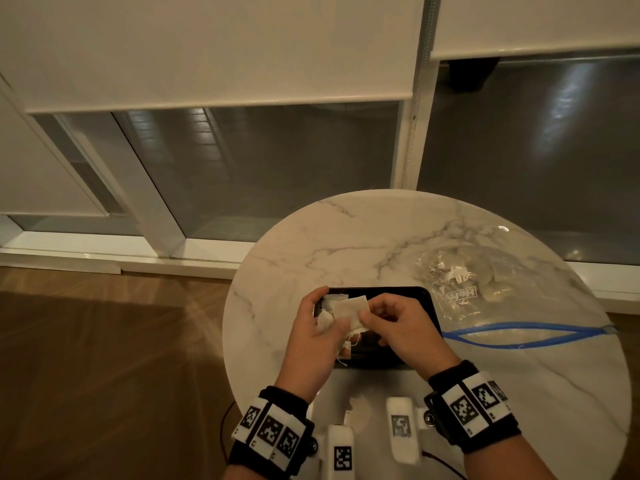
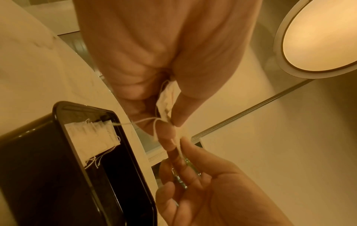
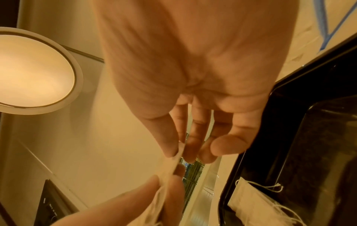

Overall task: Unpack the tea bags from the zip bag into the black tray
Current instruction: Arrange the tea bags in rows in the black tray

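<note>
Both hands hover over the black tray (image 1: 412, 294) on a round marble table (image 1: 363, 237). My left hand (image 1: 332, 320) grips a small bunch of white tea bags (image 1: 349, 310) with strings hanging down. My right hand (image 1: 367, 315) pinches the right edge of one of those bags between thumb and forefinger. In the left wrist view the held tea bags (image 2: 166, 104) sit between the thumb and fingers, and more tea bags (image 2: 90, 137) lie in the tray (image 2: 77, 191). The clear zip bag (image 1: 485, 296) with a blue zip lies right of the tray, holding more tea bags.
The zip bag's blue zip strip (image 1: 519, 334) runs along the table to the right of the tray. Windows with half-lowered blinds stand behind the table. A wooden floor (image 1: 104, 358) lies to the left. A round lit lamp (image 3: 34, 71) shows in both wrist views.
</note>
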`<state>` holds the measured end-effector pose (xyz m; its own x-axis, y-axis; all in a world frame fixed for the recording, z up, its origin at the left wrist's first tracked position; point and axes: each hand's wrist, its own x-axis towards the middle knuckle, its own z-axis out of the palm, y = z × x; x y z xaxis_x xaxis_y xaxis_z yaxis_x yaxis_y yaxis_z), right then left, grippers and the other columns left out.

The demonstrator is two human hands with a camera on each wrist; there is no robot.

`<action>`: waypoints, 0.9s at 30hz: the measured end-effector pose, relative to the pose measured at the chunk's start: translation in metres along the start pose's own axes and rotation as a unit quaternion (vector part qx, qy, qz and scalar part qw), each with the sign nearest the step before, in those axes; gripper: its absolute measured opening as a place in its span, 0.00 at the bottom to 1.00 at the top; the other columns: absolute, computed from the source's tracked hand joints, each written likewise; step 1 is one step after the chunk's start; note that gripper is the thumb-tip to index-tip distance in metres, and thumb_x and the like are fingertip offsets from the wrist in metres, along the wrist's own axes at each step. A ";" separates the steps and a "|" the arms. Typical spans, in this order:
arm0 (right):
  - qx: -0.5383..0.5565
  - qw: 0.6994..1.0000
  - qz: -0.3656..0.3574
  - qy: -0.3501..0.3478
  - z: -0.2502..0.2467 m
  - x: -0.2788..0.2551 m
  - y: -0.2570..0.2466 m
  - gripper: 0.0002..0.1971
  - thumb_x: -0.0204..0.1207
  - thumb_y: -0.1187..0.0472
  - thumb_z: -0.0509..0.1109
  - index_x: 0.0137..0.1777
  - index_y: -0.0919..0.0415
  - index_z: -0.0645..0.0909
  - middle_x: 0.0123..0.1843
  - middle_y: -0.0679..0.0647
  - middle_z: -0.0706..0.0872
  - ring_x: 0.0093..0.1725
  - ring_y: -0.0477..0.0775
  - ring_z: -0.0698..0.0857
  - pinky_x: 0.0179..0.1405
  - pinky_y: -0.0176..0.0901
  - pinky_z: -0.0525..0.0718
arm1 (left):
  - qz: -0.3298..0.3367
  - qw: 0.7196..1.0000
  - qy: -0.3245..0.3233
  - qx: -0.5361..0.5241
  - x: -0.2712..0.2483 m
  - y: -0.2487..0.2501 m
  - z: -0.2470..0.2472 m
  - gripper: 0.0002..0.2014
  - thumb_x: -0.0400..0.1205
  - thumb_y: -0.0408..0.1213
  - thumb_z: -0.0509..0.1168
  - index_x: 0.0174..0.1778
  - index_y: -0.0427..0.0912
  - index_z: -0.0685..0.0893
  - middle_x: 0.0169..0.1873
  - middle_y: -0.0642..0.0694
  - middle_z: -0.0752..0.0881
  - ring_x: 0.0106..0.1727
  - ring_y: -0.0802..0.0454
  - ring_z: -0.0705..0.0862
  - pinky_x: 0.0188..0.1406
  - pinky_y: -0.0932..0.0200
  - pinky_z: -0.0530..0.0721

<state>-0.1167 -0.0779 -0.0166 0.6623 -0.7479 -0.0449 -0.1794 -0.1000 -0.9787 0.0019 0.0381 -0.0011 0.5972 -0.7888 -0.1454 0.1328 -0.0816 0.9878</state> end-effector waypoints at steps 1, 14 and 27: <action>0.005 1.000 0.002 0.006 -0.002 -0.001 0.001 0.01 0.80 0.58 0.74 0.49 0.52 0.88 0.42 0.48 0.92 0.41 0.45 0.90 0.35 0.35 0.83 | 0.001 1.000 0.004 0.008 0.000 -0.001 0.001 0.20 0.85 0.26 0.68 0.70 0.49 0.78 0.54 0.40 0.88 0.39 0.56 0.90 0.33 0.59 0.89; -0.073 0.997 -0.038 -0.007 -0.012 -0.004 0.002 0.15 0.85 0.64 0.67 0.51 0.41 0.88 0.48 0.39 0.91 0.50 0.38 0.88 0.51 0.34 0.85 | -0.001 0.997 0.023 0.069 0.003 -0.016 0.002 0.04 0.86 0.42 0.69 0.53 0.50 0.88 0.45 0.49 0.91 0.37 0.53 0.88 0.32 0.58 0.85; -0.032 0.999 0.006 0.025 0.006 -0.006 0.004 0.02 0.81 0.56 0.74 0.49 0.50 0.88 0.42 0.46 0.91 0.42 0.42 0.89 0.35 0.34 0.84 | -0.018 0.998 0.064 -0.021 0.003 -0.025 0.004 0.05 0.83 0.38 0.73 0.53 0.44 0.90 0.34 0.52 0.90 0.32 0.56 0.85 0.29 0.63 0.82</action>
<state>-0.1177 -0.0699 -0.0213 0.6234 -0.7806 -0.0450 -0.2346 -0.1318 -0.9631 -0.0023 0.0352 -0.0257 0.6869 -0.7016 -0.1895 0.1871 -0.0812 0.9790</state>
